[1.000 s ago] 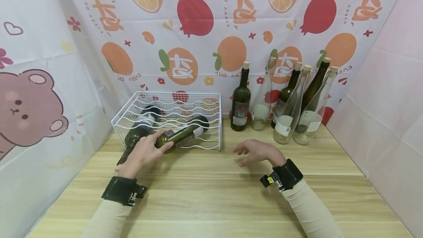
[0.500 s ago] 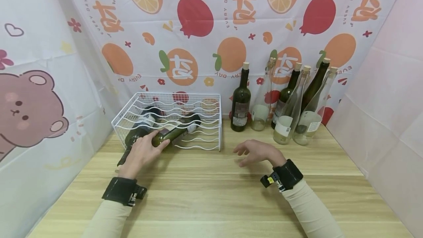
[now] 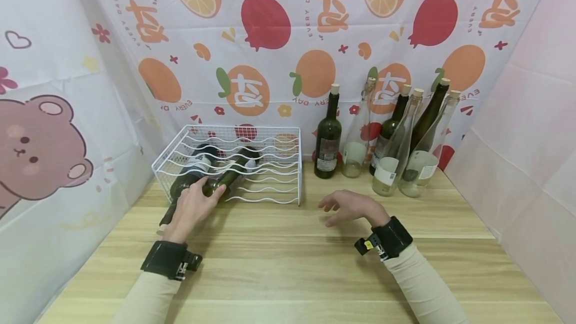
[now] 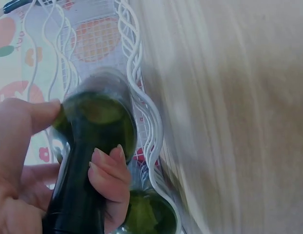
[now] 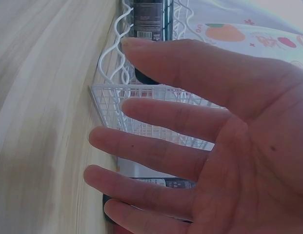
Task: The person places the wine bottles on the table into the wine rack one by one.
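My left hand (image 3: 193,209) grips a dark green wine bottle (image 3: 230,176) by its neck end, fingers wrapped round it in the left wrist view. The base of that bottle (image 4: 100,122) points into a white wire wine rack (image 3: 270,200) with wavy bars, at a slant. A second dark wine bottle (image 3: 186,176) lies in the rack's left end, its neck partly behind my left hand. To the right of the rack, my right hand (image 3: 348,206) hovers over the table with fingers relaxed and apart, holding nothing in the right wrist view.
Several corked bottles stand back right: a green bottle (image 3: 328,139), clear bottles (image 3: 355,154) and darker ones (image 3: 396,114) among them. A wooden table (image 3: 288,264) spreads in front. Printed cloth (image 3: 279,79) hangs close behind the rack, with more cloth at both sides.
The held bottle has shifted left within the rack, and its base has swung left and backward, nearer the other lying bottle. My right hand has stayed put.
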A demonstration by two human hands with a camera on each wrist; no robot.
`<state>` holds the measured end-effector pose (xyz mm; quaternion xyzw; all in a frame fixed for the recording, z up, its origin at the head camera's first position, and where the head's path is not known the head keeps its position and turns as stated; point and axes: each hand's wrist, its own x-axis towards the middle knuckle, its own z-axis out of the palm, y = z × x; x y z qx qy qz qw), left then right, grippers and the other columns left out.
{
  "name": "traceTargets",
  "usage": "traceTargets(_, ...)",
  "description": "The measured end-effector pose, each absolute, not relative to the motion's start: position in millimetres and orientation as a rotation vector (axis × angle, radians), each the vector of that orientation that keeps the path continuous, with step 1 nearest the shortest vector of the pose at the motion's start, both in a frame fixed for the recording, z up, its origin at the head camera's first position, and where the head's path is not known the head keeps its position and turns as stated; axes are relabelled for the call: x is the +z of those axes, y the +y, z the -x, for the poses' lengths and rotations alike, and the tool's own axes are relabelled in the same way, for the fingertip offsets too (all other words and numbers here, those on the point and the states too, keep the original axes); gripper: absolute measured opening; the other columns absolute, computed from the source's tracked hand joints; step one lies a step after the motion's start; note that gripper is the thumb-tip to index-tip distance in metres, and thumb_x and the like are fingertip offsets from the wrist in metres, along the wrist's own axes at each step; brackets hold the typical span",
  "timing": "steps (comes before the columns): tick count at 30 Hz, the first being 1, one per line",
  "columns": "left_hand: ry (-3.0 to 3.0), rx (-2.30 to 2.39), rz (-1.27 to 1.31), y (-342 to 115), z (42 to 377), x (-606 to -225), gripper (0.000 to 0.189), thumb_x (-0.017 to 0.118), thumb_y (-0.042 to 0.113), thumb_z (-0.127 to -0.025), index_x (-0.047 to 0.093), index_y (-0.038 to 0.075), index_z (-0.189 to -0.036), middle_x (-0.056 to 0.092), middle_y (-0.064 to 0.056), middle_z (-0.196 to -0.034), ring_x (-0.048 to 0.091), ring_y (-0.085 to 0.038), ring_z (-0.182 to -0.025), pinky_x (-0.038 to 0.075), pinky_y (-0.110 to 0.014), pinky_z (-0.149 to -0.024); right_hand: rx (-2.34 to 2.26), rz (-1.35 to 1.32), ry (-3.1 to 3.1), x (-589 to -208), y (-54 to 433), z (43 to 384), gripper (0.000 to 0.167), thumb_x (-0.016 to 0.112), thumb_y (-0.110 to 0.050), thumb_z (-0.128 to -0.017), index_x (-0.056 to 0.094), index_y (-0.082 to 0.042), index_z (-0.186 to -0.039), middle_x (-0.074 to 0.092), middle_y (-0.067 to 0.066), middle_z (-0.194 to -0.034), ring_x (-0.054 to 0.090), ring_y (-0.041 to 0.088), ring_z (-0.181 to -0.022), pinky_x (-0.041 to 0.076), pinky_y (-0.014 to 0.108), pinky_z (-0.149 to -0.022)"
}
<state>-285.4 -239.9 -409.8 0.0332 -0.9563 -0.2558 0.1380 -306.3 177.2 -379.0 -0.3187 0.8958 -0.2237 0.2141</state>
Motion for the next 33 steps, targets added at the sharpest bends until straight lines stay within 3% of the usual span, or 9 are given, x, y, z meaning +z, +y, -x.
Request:
traceTargets(6,-2.751,-0.734,-0.138,-238,283,-409,0.076,0.059,0.051,-0.101,0.047,-0.008,-0.147,0.057,-0.043,-0.132,0.059,-0.061,-0.116,0.049,-0.067,-0.091,-0.617,0.885,2.491,-380,177,306,0.053,0.078,-0.019,-0.092,0.062,0.000,-0.139,0.067,0.021,-0.136,0.065,0.040,-0.126,0.054,0.045,-0.104)
traceTargets(24,-2.800,-0.806,-0.175,-234,284,-416,0.068,0.053,0.029,-0.107,0.028,-0.013,-0.155,0.043,-0.044,-0.146,0.047,-0.064,-0.130,0.040,-0.069,-0.107,-0.616,0.882,2.495,-378,178,305,0.053,0.077,-0.021,-0.093,0.062,0.000,-0.139,0.067,0.021,-0.136,0.064,0.041,-0.126,0.054,0.045,-0.103)
traceTargets(33,-2.819,-0.804,-0.130,-229,283,-419,0.068,0.052,0.025,-0.106,0.027,-0.015,-0.154,0.047,-0.047,-0.139,0.050,-0.064,-0.125,0.043,-0.069,-0.103,-0.618,0.872,2.491,-378,178,305,0.054,0.077,-0.023,-0.093,0.062,0.000,-0.139,0.067,0.021,-0.136,0.064,0.041,-0.127,0.054,0.045,-0.104)
